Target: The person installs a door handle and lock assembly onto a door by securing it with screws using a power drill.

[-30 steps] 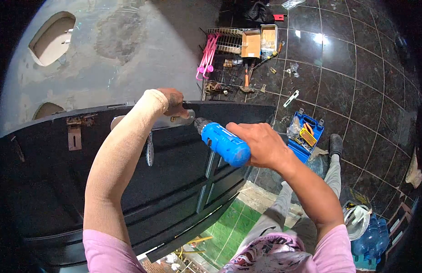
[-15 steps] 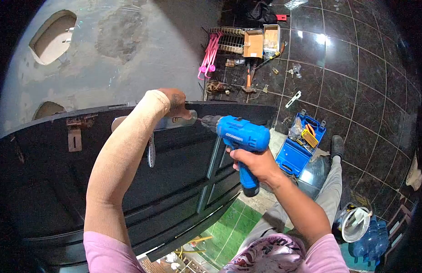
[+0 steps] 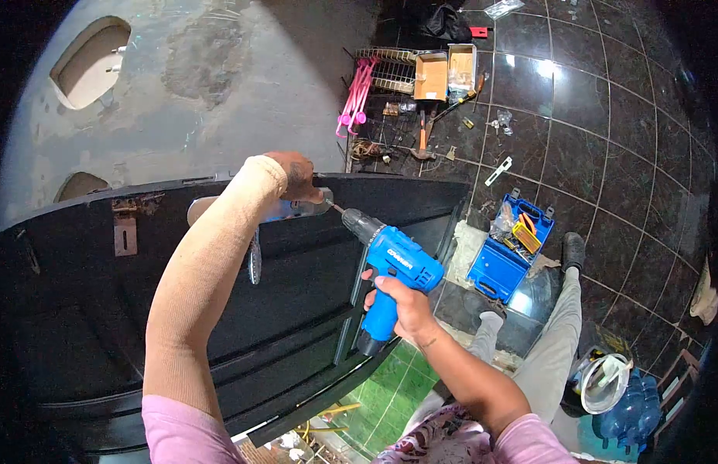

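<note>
A blue cordless drill [image 3: 405,259] is in my right hand [image 3: 409,305], with the fingers wrapped round its grip. Its bit points up and left, the tip at or very near the right end of a silver door handle plate [image 3: 275,211]. This plate lies along the upper part of a black panelled door [image 3: 289,309], and its lever [image 3: 255,261] hangs down. My left hand [image 3: 299,178] is closed at the plate's right end by the door's edge, thumb and fingers close to the bit. My left forearm hides part of the plate. Whether a screw sits at the bit cannot be made out.
An open blue tool case [image 3: 502,267] lies on the dark tiled floor. Beyond are a hammer [image 3: 423,143], cardboard boxes [image 3: 431,77], a wire rack [image 3: 394,69] and pink hangers [image 3: 359,97]. A bucket [image 3: 606,383] stands lower right. Grey wall [image 3: 243,124] rises at left.
The drill has tilted, its rear end and my right hand swinging down and left, so the bit now points more steeply upward. My left hand stays at the plate with little movement.
</note>
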### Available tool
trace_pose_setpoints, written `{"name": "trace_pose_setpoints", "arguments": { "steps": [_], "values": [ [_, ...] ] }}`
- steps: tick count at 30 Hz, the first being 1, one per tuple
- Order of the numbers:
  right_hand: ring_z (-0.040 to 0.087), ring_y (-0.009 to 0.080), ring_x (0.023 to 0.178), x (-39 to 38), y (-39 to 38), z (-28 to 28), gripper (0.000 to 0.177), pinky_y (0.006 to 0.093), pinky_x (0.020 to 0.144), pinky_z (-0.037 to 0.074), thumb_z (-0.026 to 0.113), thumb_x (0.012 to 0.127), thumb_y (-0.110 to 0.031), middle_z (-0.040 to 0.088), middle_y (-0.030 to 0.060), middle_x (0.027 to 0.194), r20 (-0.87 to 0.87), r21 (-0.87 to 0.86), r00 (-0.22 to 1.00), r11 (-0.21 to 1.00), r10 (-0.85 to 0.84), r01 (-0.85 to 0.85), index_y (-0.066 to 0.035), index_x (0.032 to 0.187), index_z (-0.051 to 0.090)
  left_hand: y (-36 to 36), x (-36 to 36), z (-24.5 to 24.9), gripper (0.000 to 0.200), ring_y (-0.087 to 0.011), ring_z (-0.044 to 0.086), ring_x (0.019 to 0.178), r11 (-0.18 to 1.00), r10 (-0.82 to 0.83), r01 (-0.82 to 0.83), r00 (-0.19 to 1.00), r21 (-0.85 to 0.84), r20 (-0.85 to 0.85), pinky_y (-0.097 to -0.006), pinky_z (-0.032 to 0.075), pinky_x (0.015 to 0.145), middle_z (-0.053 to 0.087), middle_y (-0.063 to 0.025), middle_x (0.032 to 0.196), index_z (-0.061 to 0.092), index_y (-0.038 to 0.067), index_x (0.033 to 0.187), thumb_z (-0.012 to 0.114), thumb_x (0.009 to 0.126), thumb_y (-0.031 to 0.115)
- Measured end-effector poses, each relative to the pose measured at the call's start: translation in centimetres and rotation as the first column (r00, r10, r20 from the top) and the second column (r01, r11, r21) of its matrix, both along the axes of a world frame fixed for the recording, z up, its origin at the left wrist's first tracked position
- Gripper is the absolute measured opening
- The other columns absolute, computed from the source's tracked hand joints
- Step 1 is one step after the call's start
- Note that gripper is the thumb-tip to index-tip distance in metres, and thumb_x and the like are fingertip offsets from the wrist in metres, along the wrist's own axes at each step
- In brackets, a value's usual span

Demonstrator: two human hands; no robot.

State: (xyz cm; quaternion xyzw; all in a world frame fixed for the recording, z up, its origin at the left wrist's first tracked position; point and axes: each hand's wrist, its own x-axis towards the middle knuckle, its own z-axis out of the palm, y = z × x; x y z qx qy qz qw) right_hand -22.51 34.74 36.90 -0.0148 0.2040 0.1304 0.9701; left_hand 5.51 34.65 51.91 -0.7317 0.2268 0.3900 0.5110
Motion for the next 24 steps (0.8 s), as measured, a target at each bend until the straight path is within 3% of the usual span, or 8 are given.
{"name": "trace_pose_setpoints", "arguments": {
  "steps": [3,7,10,14,18,19,22,24],
  "values": [
    [0.065,0.0179,0.07,-0.1,0.7,-0.4,0.028,0.0324,0.064,0.055,0.064,0.087,-0.021,0.067,0.0076,0.085,0.039,-0.317,0.998,0.948,0.048,-0.033,-0.005,0.109,0.064,-0.5,-0.5,0.2,0.05,-0.0284,0.069,0.077,1.0,0.025,-0.025,1.0,0.014,-0.005,-0.0407,0.053,0.076,0.07,-0.0115,0.075,0.074,0.008,0.071,0.058,0.089,0.052],
    [0.064,0.0175,0.068,0.6,-0.7,-1.1,0.032,0.0351,0.062,0.054,0.065,0.086,-0.017,0.067,0.007,0.097,0.016,0.118,0.999,0.992,0.044,-0.046,-0.004,0.116,0.059,-0.5,-0.2,0.4,0.05,-0.0278,0.069,0.075,0.999,0.038,-0.038,0.999,-0.003,0.001,-0.0406,0.053,0.075,0.07,-0.012,0.074,0.074,0.008,0.072,0.058,0.089,0.052],
    [0.066,0.0197,0.069,0.7,-0.3,-0.6,0.032,0.039,0.066,0.056,0.064,0.087,-0.022,0.066,0.0092,0.092,0.003,0.167,1.0,0.986,0.009,-0.01,-0.004,0.112,0.06,-0.8,-0.1,0.3,0.05,-0.0277,0.069,0.075,0.999,0.044,-0.043,0.999,0.014,-0.005,-0.0404,0.053,0.075,0.071,-0.0112,0.075,0.074,0.008,0.072,0.058,0.089,0.052],
    [0.065,0.0188,0.068,1.0,-1.1,-0.7,0.039,0.0375,0.062,0.056,0.064,0.087,-0.02,0.066,0.0089,0.105,0.009,0.248,1.0,0.969,0.008,-0.01,-0.006,0.122,0.053,-0.2,0.1,0.2,0.049,-0.028,0.069,0.077,0.998,0.058,-0.058,0.998,0.011,0.019,-0.0398,0.054,0.075,0.072,-0.0111,0.077,0.074,0.007,0.076,0.059,0.089,0.052],
    [0.065,0.0183,0.067,1.5,-2.7,-2.4,0.032,0.0358,0.062,0.056,0.066,0.086,-0.022,0.067,0.0077,0.096,0.087,0.056,0.991,0.992,0.105,-0.11,-0.006,0.113,0.061,-0.3,0.5,0.1,0.049,-0.0307,0.07,0.082,0.998,0.049,-0.05,0.998,0.039,0.03,-0.0408,0.054,0.078,0.072,-0.0143,0.083,0.075,0.007,0.087,0.058,0.09,0.053],
    [0.066,0.0181,0.068,1.7,-3.2,-2.4,0.04,0.0339,0.063,0.056,0.068,0.085,-0.02,0.067,0.0091,0.102,0.083,-0.013,0.983,0.987,0.162,-0.162,-0.004,0.121,0.058,-0.2,0.5,-0.2,0.049,-0.0315,0.07,0.083,0.998,0.029,-0.031,0.999,0.058,0.035,-0.0413,0.054,0.079,0.072,-0.0151,0.085,0.074,0.006,0.089,0.058,0.09,0.053],
    [0.065,0.0161,0.068,1.8,-3.6,-1.8,0.039,0.0329,0.064,0.056,0.069,0.084,-0.015,0.068,0.0074,0.102,0.104,-0.292,0.988,0.954,0.11,-0.076,-0.005,0.121,0.06,0.3,0.9,-0.9,0.051,-0.0336,0.069,0.086,0.998,0.002,-0.004,0.999,0.066,0.041,-0.0427,0.054,0.081,0.072,-0.0166,0.089,0.073,0.004,0.093,0.058,0.089,0.053],
    [0.064,0.0146,0.07,1.7,-3.7,-1.6,0.038,0.0319,0.064,0.056,0.069,0.084,-0.012,0.068,0.0066,0.105,0.112,-0.326,0.99,0.944,0.089,-0.048,-0.006,0.121,0.06,0.7,1.2,-1.1,0.052,-0.034,0.069,0.086,0.999,-0.006,0.004,0.999,0.052,0.035,-0.0432,0.054,0.08,0.072,-0.0171,0.09,0.073,0.003,0.093,0.058,0.088,0.053]
  ]
}}
